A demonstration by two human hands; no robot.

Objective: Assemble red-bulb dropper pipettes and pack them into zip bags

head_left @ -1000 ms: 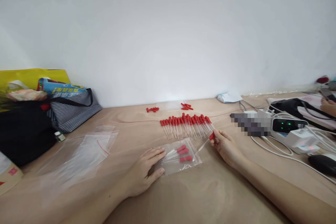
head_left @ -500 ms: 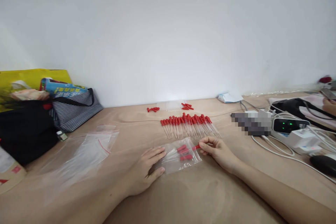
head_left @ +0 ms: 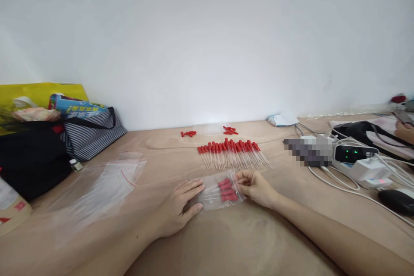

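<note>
A clear zip bag [head_left: 210,206] lies flat before me, with several red-bulbed droppers [head_left: 228,191] inside, bulbs toward its right end. My left hand [head_left: 183,205] rests on the bag's left end, its fingers stretched out and the thumb apart. At the right edge my right hand [head_left: 255,187] is closed, thumb and fingers pinching the bag by its mouth; its fingertips are partly hidden. Just behind the bag, a row of droppers [head_left: 226,148] lies side by side, red bulbs away from me and clear tips toward me.
Loose red bulbs [head_left: 188,133] and more red bulbs [head_left: 230,130] lie near the wall, with clear tubes [head_left: 210,130] between. Zip bags [head_left: 106,185] spread at left beside a striped bag [head_left: 93,136]. Chargers [head_left: 368,170], cables and a mouse [head_left: 396,202] sit right. Another person's hand [head_left: 404,131] shows far right.
The dropper held by my right hand has gone fully into the bag, beside the others. My right hand has shifted left to the bag's edge. My left hand stays in place.
</note>
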